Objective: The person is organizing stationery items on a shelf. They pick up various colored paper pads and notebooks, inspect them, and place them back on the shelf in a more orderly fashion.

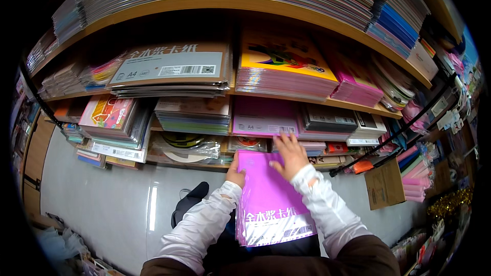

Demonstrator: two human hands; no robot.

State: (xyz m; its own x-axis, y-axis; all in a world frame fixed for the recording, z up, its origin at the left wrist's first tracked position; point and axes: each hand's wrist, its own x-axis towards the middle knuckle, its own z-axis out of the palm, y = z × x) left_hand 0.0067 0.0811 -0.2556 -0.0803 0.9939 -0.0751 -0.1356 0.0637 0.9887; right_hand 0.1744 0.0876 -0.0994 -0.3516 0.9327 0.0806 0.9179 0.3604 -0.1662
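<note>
A stack of purple card paper packs (268, 188) in clear wrap rests on or just above my lap. My left hand (235, 172) grips its far left edge, thumb on top and fingers at the side. Over the far right corner, my right hand (290, 156) is slightly blurred, its fingers apart and pointing at the shelf; I see nothing held in it. Whether its fingertips touch the similar purple pack (264, 117) lying on the lower shelf just beyond is unclear. White sleeve covers (326, 203) wrap both forearms.
Grey-brown card packs (168, 65) overhang the middle shelf (284, 101) beside yellow-covered packs (284, 57). Dark card packs (330, 117) flank the lower purple pack. A black rack post (395, 134) slants at the right, near a cardboard box (383, 186) of rolls on the tiled floor (111, 199).
</note>
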